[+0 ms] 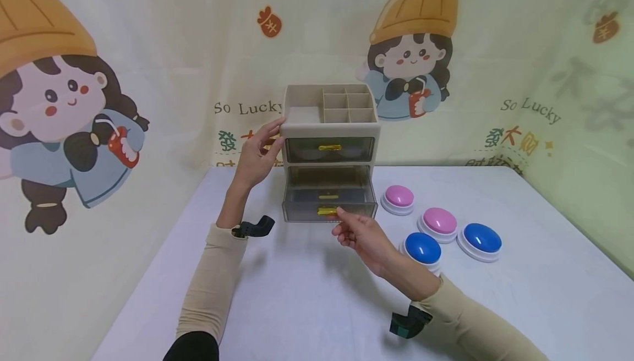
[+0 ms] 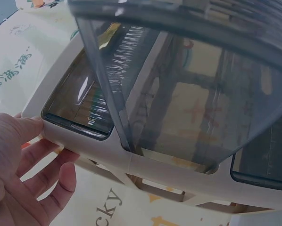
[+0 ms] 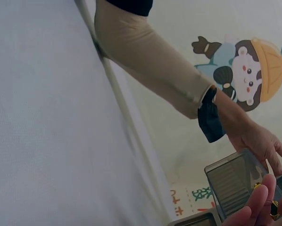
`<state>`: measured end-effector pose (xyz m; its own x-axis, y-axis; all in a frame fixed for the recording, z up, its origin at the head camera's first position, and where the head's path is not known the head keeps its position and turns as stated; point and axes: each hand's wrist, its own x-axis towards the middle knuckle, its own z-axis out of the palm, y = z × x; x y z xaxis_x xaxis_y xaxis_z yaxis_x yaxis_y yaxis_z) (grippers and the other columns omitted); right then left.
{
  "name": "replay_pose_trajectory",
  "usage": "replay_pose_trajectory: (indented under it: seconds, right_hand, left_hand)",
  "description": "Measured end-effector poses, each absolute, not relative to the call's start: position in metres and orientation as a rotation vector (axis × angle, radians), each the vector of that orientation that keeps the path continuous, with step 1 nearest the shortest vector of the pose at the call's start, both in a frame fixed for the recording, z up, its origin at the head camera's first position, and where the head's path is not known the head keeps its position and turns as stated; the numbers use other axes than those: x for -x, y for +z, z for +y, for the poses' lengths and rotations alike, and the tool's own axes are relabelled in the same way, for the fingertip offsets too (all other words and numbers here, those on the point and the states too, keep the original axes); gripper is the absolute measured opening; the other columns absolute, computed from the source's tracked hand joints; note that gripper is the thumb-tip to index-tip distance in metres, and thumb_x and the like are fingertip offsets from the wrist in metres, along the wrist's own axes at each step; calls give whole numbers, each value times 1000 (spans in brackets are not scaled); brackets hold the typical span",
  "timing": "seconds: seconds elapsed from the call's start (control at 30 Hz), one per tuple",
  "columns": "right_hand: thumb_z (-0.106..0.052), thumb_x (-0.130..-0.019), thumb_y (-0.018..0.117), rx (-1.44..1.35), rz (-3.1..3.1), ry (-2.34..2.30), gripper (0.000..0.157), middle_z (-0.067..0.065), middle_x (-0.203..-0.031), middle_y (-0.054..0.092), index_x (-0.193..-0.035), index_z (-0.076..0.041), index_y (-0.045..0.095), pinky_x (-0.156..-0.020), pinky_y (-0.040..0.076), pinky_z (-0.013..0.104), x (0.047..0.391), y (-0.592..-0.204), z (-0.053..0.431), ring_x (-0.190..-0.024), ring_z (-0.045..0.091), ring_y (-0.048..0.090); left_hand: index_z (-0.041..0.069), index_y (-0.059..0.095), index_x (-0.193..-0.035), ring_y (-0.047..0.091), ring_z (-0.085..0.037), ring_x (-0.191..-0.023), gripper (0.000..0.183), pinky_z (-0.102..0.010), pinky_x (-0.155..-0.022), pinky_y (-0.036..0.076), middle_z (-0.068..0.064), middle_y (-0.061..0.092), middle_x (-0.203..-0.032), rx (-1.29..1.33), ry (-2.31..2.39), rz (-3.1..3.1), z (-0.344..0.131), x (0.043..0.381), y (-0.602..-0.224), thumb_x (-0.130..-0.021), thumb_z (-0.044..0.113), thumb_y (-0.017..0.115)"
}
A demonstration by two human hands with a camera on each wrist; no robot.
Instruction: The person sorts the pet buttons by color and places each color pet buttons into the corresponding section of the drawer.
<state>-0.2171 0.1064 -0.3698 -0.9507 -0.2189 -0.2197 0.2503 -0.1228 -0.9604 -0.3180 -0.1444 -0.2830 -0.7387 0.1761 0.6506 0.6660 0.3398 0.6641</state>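
A cream desktop drawer organizer (image 1: 329, 128) stands on the table, its open top split into compartments. Its middle smoky see-through drawer (image 1: 301, 212) is pulled out towards me, and the lowest drawer shows through it. With thumb and index finger, my right hand (image 1: 364, 240) pinches that drawer's gold handle (image 1: 326, 211); the other fingers curl below. My left hand (image 1: 258, 154) rests against the organizer's upper left side. In the left wrist view its thumb (image 2: 30, 126) touches the frame beside the closed top drawer (image 2: 79, 101), the other fingers lying loosely along the side.
Right of the organizer sit two pink push buttons (image 1: 399, 196) (image 1: 440, 220) and two blue push buttons (image 1: 422, 248) (image 1: 482, 238) on white bases. A printed cloth (image 1: 317, 31) hangs behind the white table (image 1: 297, 306).
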Motion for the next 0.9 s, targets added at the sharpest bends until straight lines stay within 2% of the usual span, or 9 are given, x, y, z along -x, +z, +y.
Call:
replay_pose_trajectory:
  seconds: [0.7,0.9]
  right_hand:
    - [-41,-103,60,-28,1874,-2135,46,0,-80,68,-127,-3,70,-76,52,21,206,-372,106,-78,14,57]
    - [-40,-103,59,93,1992,-2021,46,2,-83,71,-125,-1,70,-81,53,26,203,-374,109,-83,19,62]
  left_hand:
    - [3,53,-147,64,-44,-118,44,-20,-79,47,-21,57,-146,743,-1375,-2134,-145,318,-283,-103,4,57]
    - [2,53,-146,65,-44,-118,43,-18,-78,47,-21,57,-145,750,-1375,-2132,-146,318,-283,-103,4,57]
